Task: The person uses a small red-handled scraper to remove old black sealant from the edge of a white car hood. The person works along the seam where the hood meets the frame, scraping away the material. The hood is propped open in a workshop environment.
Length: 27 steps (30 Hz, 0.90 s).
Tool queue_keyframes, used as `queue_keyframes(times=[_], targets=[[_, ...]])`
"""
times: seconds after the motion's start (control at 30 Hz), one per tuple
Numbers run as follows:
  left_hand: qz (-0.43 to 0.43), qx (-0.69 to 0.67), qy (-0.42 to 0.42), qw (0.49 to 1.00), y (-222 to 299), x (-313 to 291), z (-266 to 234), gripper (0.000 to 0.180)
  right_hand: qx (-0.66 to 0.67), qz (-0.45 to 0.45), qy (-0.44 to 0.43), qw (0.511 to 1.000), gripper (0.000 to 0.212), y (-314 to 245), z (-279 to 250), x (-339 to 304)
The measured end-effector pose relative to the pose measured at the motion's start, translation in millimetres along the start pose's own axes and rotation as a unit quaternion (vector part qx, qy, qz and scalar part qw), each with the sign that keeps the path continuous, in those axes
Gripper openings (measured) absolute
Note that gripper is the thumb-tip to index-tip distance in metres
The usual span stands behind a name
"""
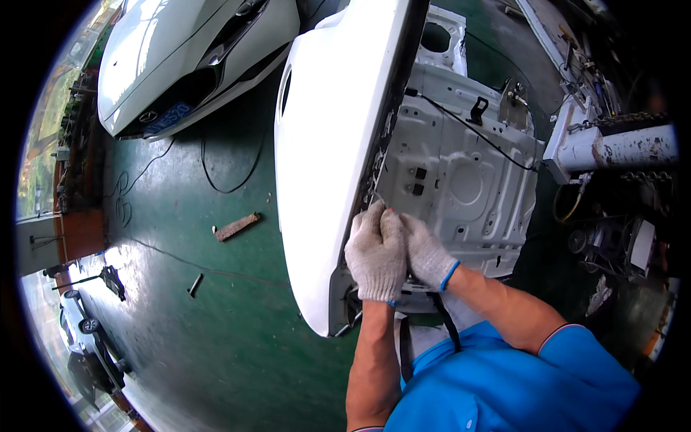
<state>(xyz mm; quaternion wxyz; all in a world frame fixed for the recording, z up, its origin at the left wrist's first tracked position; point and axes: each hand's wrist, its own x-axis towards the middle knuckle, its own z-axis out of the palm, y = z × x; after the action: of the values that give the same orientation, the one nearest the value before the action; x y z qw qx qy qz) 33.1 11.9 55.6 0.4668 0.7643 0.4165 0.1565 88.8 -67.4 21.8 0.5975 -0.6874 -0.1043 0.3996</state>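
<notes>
Both hands wear off-white knitted gloves and meet at the dark inner edge of a large white car body panel. My left hand is closed, with its fingertips pinched together against that edge. Close against it, my right hand is also closed, its fingers curled toward the same spot. A tiny red spot and a thin bit of something show between the fingertips, too small to name. To the right of the hands lies the white stamped sheet-metal part of the body, with holes and a black cable across it.
A white car stands at the far left. On the green floor lie a brown block, a small hammer-like tool and thin cables. At right are a white steel beam with chains and a dark machine.
</notes>
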Motion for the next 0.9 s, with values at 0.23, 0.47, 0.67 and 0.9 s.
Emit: queue_keyframes(times=[0.23, 0.47, 0.67, 0.9], targets=[[-0.036, -0.019, 0.005, 0.999, -30, -25, -6, 0.034, -0.122, 0.030, -0.018, 0.992, 0.036, 45, 7, -19], [0.035, -0.013, 0.026, 0.999, 9, -23, 7, 0.034, 0.046, 0.048, -0.052, 0.996, 0.037, 11, -28, -13], [0.025, -0.003, 0.043, 0.999, -12, -17, 14, 0.034, 0.026, 0.031, -0.067, 0.997, 0.037, 27, -19, 1], [-0.065, 0.030, 0.039, 0.997, -39, -44, -2, 0.030, -0.061, 0.134, -0.104, 0.984, 0.034, 29, -3, -24]])
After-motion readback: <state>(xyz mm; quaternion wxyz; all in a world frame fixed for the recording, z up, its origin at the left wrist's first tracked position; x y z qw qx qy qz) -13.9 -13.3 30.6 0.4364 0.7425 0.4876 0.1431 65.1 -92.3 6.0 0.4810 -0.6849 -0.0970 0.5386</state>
